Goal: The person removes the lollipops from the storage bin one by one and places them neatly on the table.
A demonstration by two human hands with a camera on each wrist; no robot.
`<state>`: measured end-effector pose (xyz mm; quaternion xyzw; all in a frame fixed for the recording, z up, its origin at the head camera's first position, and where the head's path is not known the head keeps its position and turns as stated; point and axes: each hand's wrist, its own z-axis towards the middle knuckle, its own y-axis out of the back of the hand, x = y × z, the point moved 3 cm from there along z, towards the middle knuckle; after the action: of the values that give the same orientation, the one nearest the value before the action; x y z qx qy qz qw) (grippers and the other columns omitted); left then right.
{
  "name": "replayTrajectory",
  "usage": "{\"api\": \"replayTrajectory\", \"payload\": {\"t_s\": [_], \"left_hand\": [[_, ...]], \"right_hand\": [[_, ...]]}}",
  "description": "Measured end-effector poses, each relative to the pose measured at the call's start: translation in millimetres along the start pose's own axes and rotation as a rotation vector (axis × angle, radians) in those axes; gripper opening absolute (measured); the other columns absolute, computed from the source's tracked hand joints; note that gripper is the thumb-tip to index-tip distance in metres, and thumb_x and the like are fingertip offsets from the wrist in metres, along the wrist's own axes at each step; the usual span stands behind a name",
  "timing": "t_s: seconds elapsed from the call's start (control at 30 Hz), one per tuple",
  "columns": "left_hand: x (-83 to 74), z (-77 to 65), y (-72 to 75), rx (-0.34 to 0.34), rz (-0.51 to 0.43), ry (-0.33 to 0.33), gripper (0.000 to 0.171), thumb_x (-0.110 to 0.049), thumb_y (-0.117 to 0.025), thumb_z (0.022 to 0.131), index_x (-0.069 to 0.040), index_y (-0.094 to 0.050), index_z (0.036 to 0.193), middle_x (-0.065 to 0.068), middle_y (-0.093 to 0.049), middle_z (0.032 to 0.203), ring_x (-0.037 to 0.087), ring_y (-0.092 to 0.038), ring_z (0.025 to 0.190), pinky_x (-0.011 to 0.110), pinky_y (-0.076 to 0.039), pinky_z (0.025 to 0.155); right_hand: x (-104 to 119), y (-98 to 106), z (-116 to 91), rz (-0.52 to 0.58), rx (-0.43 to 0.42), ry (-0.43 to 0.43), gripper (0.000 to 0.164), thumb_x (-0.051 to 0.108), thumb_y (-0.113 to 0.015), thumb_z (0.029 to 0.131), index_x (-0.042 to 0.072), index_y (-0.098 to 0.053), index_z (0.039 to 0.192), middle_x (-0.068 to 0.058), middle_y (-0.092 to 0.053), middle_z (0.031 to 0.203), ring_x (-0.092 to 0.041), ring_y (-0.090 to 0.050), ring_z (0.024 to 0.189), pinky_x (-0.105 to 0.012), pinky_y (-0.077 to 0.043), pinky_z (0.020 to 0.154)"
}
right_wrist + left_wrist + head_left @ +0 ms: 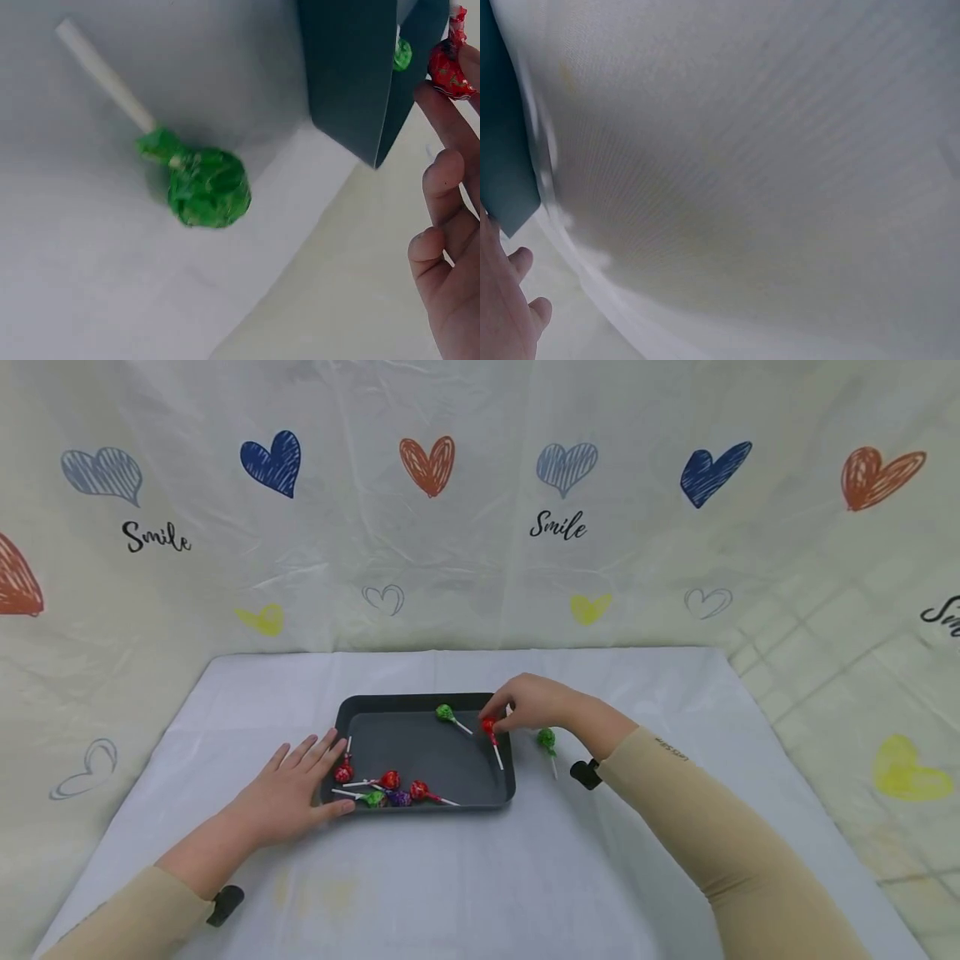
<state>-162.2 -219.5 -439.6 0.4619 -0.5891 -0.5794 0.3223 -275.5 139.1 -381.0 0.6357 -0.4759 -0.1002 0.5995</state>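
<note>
In the head view my right hand (536, 702) pinches a red-wrapped lollipop (491, 731) over the right side of a dark grey tray (420, 743). Its white stick points down toward the front. The right wrist view also shows that red lollipop (448, 67) between thumb and fingers. My left hand (296, 789) lies with spread fingers over the tray's left edge, its thumb by the front left corner. Near it in the tray are several lollipops, among them a red one (389, 779), a green one (373, 798) and a purple one (400, 798).
Another green lollipop (446, 713) lies toward the back of the tray. One more green lollipop (547, 742) is on the white tablecloth (450, 893), right of the tray beneath my right forearm. Behind the table hangs a curtain (480, 543) printed with hearts.
</note>
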Motion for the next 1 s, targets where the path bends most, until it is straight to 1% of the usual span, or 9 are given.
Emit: {"api": "replayTrajectory", "payload": {"t_s": [0.13, 0.3, 0.43, 0.47, 0.63, 0.77, 0.83, 0.93, 1.0], "left_hand": [[0.4, 0.4, 0.0, 0.012, 0.008, 0.003, 0.104, -0.078, -0.050, 0.084, -0.009, -0.024, 0.158, 0.013, -0.017, 0.164, 0.042, -0.016, 0.148, 0.064, -0.008, 0.117], [2.1, 0.7, -1.9, -0.006, -0.002, 0.001, 0.105, -0.077, -0.054, 0.083, -0.009, -0.026, 0.158, 0.013, -0.019, 0.164, 0.042, -0.017, 0.148, 0.064, -0.009, 0.116], [1.5, 0.5, -1.0, -0.007, 0.003, 0.002, 0.104, -0.077, -0.054, 0.083, -0.009, -0.025, 0.158, 0.014, -0.019, 0.164, 0.042, -0.017, 0.147, 0.064, -0.010, 0.116], [1.5, 0.4, -0.8, 0.001, 0.009, 0.006, 0.105, -0.078, -0.052, 0.084, -0.009, -0.024, 0.158, 0.013, -0.018, 0.164, 0.042, -0.017, 0.148, 0.064, -0.009, 0.117], [1.0, -0.2, 0.5, 0.001, 0.003, 0.005, 0.105, -0.077, -0.052, 0.084, -0.009, -0.025, 0.158, 0.014, -0.018, 0.164, 0.042, -0.017, 0.148, 0.065, -0.009, 0.116], [0.4, -0.1, 0.1, -0.017, -0.010, -0.002, 0.104, -0.076, -0.056, 0.083, -0.008, -0.027, 0.157, 0.014, -0.020, 0.164, 0.043, -0.018, 0.147, 0.065, -0.010, 0.116], [0.2, 0.2, 0.4, -0.013, -0.009, -0.003, 0.104, -0.076, -0.056, 0.083, -0.008, -0.027, 0.157, 0.013, -0.020, 0.164, 0.043, -0.018, 0.147, 0.065, -0.010, 0.116], [-0.4, -0.1, 2.5, -0.002, -0.010, -0.005, 0.104, -0.076, -0.054, 0.084, -0.008, -0.026, 0.157, 0.014, -0.019, 0.164, 0.043, -0.017, 0.147, 0.066, -0.009, 0.116], [0.0, -0.2, 2.4, 0.002, -0.009, -0.002, 0.104, -0.076, -0.054, 0.084, -0.008, -0.026, 0.157, 0.014, -0.018, 0.164, 0.043, -0.017, 0.147, 0.066, -0.009, 0.116]], "right_hand": [[-12.3, 6.3, -13.9, 0.026, -0.024, -0.026, 0.028, 0.023, -0.072, 0.091, 0.022, -0.075, 0.119, 0.013, -0.071, 0.101, -0.017, -0.058, 0.081, -0.031, -0.051, 0.067], [-31.8, 8.9, -34.0, 0.051, -0.038, -0.081, 0.030, 0.021, -0.073, 0.090, 0.021, -0.074, 0.120, 0.009, -0.072, 0.102, -0.017, -0.055, 0.079, -0.031, -0.049, 0.065], [-49.8, 8.0, -52.6, 0.046, -0.039, -0.131, 0.031, 0.021, -0.074, 0.090, 0.020, -0.074, 0.121, 0.008, -0.073, 0.103, -0.017, -0.054, 0.082, -0.030, -0.047, 0.067], [-53.4, 8.0, -57.5, 0.045, -0.039, -0.141, 0.031, 0.021, -0.074, 0.090, 0.019, -0.074, 0.121, 0.008, -0.073, 0.104, -0.017, -0.055, 0.083, -0.030, -0.048, 0.067], [-68.7, 9.4, -75.9, 0.038, -0.037, -0.191, 0.031, 0.019, -0.074, 0.089, 0.017, -0.074, 0.120, 0.005, -0.072, 0.104, -0.019, -0.054, 0.084, -0.031, -0.048, 0.067], [-79.0, 11.1, -82.6, 0.028, -0.044, -0.216, 0.030, 0.019, -0.074, 0.089, 0.018, -0.075, 0.119, 0.006, -0.072, 0.102, -0.018, -0.054, 0.083, -0.031, -0.048, 0.067], [-82.5, 10.7, -83.0, 0.027, -0.044, -0.216, 0.030, 0.019, -0.074, 0.089, 0.018, -0.075, 0.119, 0.006, -0.072, 0.102, -0.018, -0.055, 0.084, -0.032, -0.049, 0.068], [-86.8, 7.1, -80.5, 0.030, -0.033, -0.211, 0.028, 0.019, -0.074, 0.090, 0.018, -0.076, 0.118, 0.006, -0.072, 0.101, -0.018, -0.058, 0.089, -0.032, -0.051, 0.072], [-89.8, 3.2, -77.9, 0.029, -0.021, -0.224, 0.027, 0.019, -0.074, 0.090, 0.020, -0.076, 0.117, 0.006, -0.071, 0.101, -0.018, -0.059, 0.094, -0.032, -0.052, 0.077]]}}
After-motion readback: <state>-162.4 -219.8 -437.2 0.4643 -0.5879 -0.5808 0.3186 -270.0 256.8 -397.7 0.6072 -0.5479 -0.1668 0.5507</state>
